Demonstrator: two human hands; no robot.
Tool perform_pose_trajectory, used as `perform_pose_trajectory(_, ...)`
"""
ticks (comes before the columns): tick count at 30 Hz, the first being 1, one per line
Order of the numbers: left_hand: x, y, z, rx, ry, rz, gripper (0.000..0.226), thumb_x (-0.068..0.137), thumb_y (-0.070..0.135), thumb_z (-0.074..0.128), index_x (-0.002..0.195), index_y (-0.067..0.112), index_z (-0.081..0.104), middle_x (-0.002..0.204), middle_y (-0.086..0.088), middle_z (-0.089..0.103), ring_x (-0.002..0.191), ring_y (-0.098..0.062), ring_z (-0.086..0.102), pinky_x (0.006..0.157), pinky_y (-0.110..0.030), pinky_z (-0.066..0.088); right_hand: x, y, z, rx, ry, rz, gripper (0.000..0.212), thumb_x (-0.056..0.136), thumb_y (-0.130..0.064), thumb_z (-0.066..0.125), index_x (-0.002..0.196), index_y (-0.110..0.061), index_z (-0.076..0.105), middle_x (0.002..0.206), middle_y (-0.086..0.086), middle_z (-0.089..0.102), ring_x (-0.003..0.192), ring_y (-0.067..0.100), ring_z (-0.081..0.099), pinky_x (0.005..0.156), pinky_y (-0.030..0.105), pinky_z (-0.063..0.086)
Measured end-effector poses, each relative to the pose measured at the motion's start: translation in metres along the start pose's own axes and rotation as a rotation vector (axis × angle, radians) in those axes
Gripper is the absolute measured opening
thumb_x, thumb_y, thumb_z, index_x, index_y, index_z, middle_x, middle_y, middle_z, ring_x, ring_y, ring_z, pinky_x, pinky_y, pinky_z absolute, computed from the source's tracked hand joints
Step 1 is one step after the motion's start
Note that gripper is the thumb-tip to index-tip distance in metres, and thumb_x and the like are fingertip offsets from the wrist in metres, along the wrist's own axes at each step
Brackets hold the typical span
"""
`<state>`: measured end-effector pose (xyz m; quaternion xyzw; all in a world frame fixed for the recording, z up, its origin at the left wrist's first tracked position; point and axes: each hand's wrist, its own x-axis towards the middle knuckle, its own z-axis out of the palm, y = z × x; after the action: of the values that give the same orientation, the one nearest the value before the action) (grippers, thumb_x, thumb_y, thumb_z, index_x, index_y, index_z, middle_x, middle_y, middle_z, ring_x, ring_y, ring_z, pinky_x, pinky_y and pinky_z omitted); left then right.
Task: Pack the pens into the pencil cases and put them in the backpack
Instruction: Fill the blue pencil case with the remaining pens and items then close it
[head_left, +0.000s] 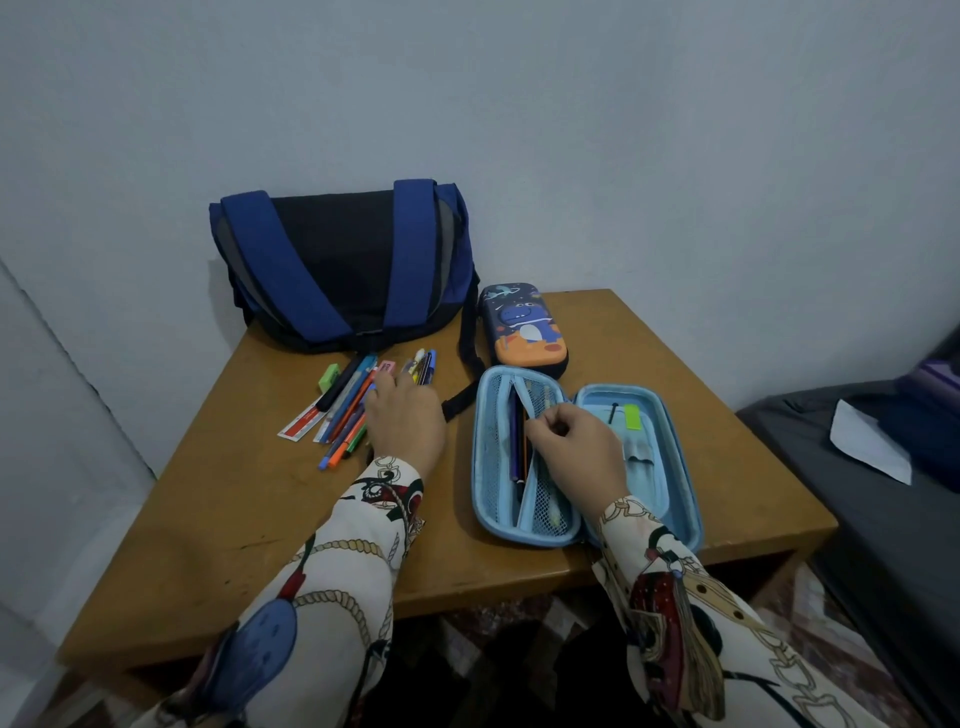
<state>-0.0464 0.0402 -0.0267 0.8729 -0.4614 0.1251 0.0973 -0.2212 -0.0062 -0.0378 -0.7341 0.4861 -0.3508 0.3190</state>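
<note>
Wooden table (218, 525) against a pale wall: pens being packed.
Right hand (574, 447) pinches the open blue pencil case's (670, 467) mesh pocket apart; left hand (408, 421), fingers flat, rests on loose pens (345, 415) near the backpack (337, 265).

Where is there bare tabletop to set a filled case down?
Free: the table's near-left part, below the loose pens, and the far-right corner beside the dinosaur case. Crowded: the strip between backpack, pens and open case.
</note>
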Motion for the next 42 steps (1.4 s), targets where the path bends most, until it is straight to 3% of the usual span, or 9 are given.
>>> perform_pose_trajectory(11, 0.005, 0.008, -0.010, -0.122, -0.116, -0.053, 0.021, 0.096, 0.020, 0.052, 0.105, 0.007, 0.064, 0.103, -0.013, 0.064, 0.106, -0.030, 0.053, 0.087, -0.038, 0.045, 0.001, -0.004, -0.007, 0.065, -0.080, 0.036, 0.028, 0.086, -0.035, 0.066, 0.062, -0.022, 0.058, 0.058, -0.009, 0.056, 0.059, 0.009, 0.054, 0.070, 0.035, 0.050)
perform_pose_trajectory(16, 0.020, 0.011, -0.015, -0.591, -0.176, -0.199, 0.020, 0.087, 0.022, 0.057, 0.078, 0.005, 0.062, 0.069, -0.008, 0.054, 0.066, -0.027, 0.053, 0.057, -0.030, 0.038, 0.009, -0.006, -0.033, 0.132, -0.031, 0.022, 0.024, 0.094, -0.033, 0.061, 0.078, -0.016, 0.067, 0.060, -0.006, 0.056, 0.053, 0.010, 0.049, 0.055, 0.027, 0.042)
perform_pose_trajectory(19, 0.021, 0.028, -0.027, -0.913, -0.164, -0.193, 0.028, 0.080, 0.015, 0.063, 0.056, 0.009, 0.050, 0.054, -0.005, 0.044, 0.053, -0.023, 0.041, 0.054, -0.027, 0.033, 0.020, 0.011, -0.051, 0.117, 0.090, 0.076, 0.022, 0.095, -0.031, 0.059, 0.077, -0.018, 0.064, 0.064, -0.004, 0.059, 0.058, 0.013, 0.051, 0.055, 0.028, 0.040)
perform_pose_trajectory(24, 0.016, 0.078, -0.040, -1.149, -0.441, -0.157, 0.009, 0.081, 0.004, 0.061, 0.072, 0.002, 0.058, 0.057, -0.011, 0.059, 0.049, -0.022, 0.053, 0.047, -0.026, 0.040, 0.025, 0.037, -0.053, 0.102, 0.133, 0.147, 0.012, 0.093, -0.024, 0.059, 0.086, -0.019, 0.066, 0.077, -0.002, 0.065, 0.069, 0.017, 0.059, 0.059, 0.029, 0.044)
perform_pose_trajectory(26, 0.012, 0.097, -0.039, -1.148, -0.506, -0.122, 0.013, 0.082, -0.001, 0.060, 0.071, 0.003, 0.054, 0.057, -0.014, 0.058, 0.050, -0.024, 0.056, 0.048, -0.026, 0.045, 0.024, 0.039, -0.050, 0.065, 0.106, 0.124, 0.009, 0.089, -0.019, 0.063, 0.096, -0.022, 0.068, 0.087, -0.003, 0.065, 0.075, 0.016, 0.061, 0.062, 0.028, 0.046)
perform_pose_trajectory(30, 0.008, 0.121, -0.030, -1.080, -0.554, -0.095, 0.008, 0.080, -0.004, 0.061, 0.078, 0.000, 0.054, 0.054, -0.017, 0.061, 0.050, -0.026, 0.062, 0.058, -0.035, 0.055, 0.027, 0.043, -0.047, -0.035, 0.122, 0.071, 0.036, 0.083, -0.007, 0.061, 0.117, -0.014, 0.070, 0.112, 0.003, 0.069, 0.103, 0.024, 0.062, 0.085, 0.040, 0.053)
perform_pose_trajectory(33, 0.009, 0.127, -0.027, -1.012, -0.543, -0.089, 0.004, 0.081, -0.002, 0.062, 0.083, -0.002, 0.058, 0.054, -0.015, 0.063, 0.052, -0.026, 0.065, 0.066, -0.040, 0.061, 0.030, 0.046, -0.045, -0.090, 0.131, 0.084, 0.039, 0.088, -0.008, 0.057, 0.126, -0.013, 0.066, 0.123, 0.009, 0.066, 0.110, 0.029, 0.060, 0.090, 0.044, 0.053)
perform_pose_trajectory(39, 0.013, 0.128, -0.029, -0.897, -0.582, -0.060, 0.008, 0.082, -0.003, 0.060, 0.082, 0.000, 0.052, 0.056, -0.016, 0.061, 0.044, -0.023, 0.057, 0.056, -0.032, 0.054, 0.036, 0.048, -0.045, -0.137, 0.048, 0.157, 0.053, 0.083, -0.014, 0.051, 0.135, -0.024, 0.059, 0.123, 0.010, 0.067, 0.108, 0.034, 0.061, 0.085, 0.044, 0.055)
perform_pose_trajectory(42, 0.011, 0.128, -0.032, -0.807, -0.635, -0.029, 0.013, 0.083, -0.001, 0.062, 0.079, 0.002, 0.050, 0.054, -0.011, 0.053, 0.033, -0.017, 0.046, 0.041, -0.021, 0.040, 0.039, 0.045, -0.048, -0.169, -0.007, 0.182, 0.057, 0.082, -0.016, 0.048, 0.137, -0.030, 0.057, 0.114, 0.010, 0.070, 0.109, 0.035, 0.060, 0.082, 0.043, 0.055)
